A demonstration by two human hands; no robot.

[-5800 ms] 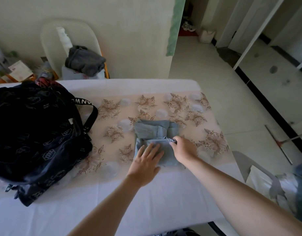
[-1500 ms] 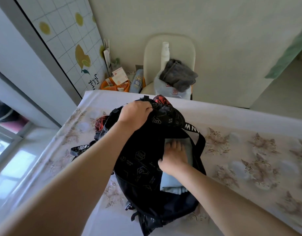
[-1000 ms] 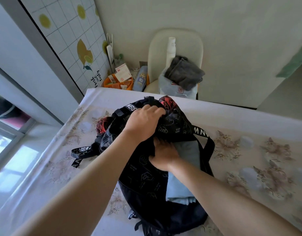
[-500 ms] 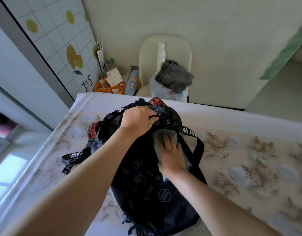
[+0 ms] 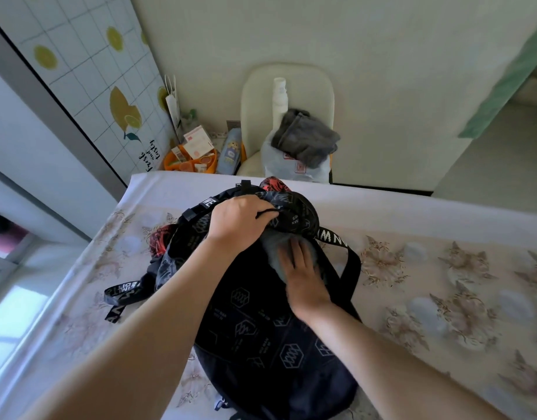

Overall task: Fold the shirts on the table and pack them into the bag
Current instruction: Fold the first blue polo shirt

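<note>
Grey-blue soft cloth of the folded shirt (image 5: 271,249) shows under and just beyond the fingertips of the right hand (image 5: 303,278), mostly inside the mouth of the black bag (image 5: 261,328). Right hand flat, fingers straight and together, pressing the shirt. Remaining push judged to run away from the wrist, along the bag's long axis. Left hand (image 5: 241,219), just beside, grips the bag's rim, lifting the mouth. Bag fabric slack, printed, lying on the flowered tabletop (image 5: 443,268)

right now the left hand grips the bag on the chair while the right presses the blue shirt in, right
No: the head view shows the bag on the table, not the chair. The left hand grips it; the right hand presses the blue shirt in.
</note>
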